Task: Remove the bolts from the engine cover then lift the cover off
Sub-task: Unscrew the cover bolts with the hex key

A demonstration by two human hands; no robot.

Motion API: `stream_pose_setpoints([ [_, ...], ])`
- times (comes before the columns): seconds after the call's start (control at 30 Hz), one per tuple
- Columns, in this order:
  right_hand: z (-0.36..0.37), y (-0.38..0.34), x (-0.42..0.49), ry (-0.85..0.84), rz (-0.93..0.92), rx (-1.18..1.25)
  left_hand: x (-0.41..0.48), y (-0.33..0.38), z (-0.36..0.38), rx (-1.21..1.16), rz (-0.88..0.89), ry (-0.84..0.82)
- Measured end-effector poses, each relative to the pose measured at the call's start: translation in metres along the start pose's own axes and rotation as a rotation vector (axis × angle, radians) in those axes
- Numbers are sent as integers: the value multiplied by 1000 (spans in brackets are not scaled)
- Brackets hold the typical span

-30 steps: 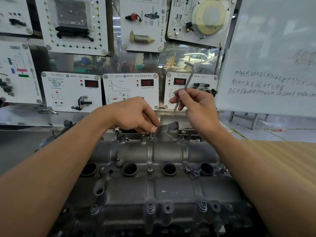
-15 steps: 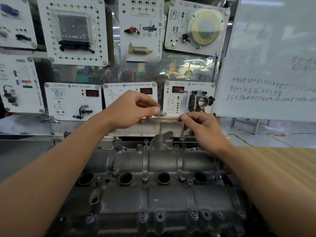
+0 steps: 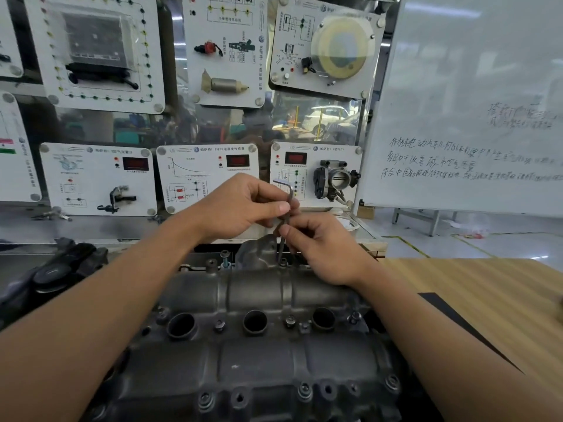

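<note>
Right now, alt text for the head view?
Two hands hold an L-shaped hex key upright, its tip at a bolt on the far edge of the engine cover: left hand near the bend, right hand on the shaft. A neighbouring bolt stands raised.

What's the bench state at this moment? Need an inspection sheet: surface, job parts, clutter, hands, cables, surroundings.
Surface: wooden bench top on the right, with the engine cover to its left, in front of the person.
Job's things: hex key near upright, tip at a far-edge bolt. The raised bolt left of it stands proud. The near-edge bolts look seated.
Clutter: dark part at far left, cannot tell what it is.
Grippers: left hand pinches the key's upper part; right hand pinches the shaft lower down.
Cables: nothing seen.
Surroundings: training panels behind, a throttle body on one, and a whiteboard with handwriting.
</note>
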State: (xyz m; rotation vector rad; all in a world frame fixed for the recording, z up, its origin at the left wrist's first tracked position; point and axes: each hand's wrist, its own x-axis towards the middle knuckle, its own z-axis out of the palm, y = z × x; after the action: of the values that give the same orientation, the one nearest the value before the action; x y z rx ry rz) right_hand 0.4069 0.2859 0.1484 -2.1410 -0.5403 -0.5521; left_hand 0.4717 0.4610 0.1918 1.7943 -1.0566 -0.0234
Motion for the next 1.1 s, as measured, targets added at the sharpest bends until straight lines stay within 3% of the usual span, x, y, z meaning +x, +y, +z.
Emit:
stream_pose_setpoints([
  [0.17, -5, 1, 0, 45, 1, 11, -3, -8, 5, -44, 36, 55],
  [0.47, -4, -4, -4, -31, 7, -30, -7, -8, 19, 25, 66, 52],
  [0.83, -1, -5, -11, 22, -33, -48, -15, -2, 23, 5, 81, 114],
  [1.1, -3, -10, -17, 108, -46, 81, -22, 6, 25, 82, 117, 173],
])
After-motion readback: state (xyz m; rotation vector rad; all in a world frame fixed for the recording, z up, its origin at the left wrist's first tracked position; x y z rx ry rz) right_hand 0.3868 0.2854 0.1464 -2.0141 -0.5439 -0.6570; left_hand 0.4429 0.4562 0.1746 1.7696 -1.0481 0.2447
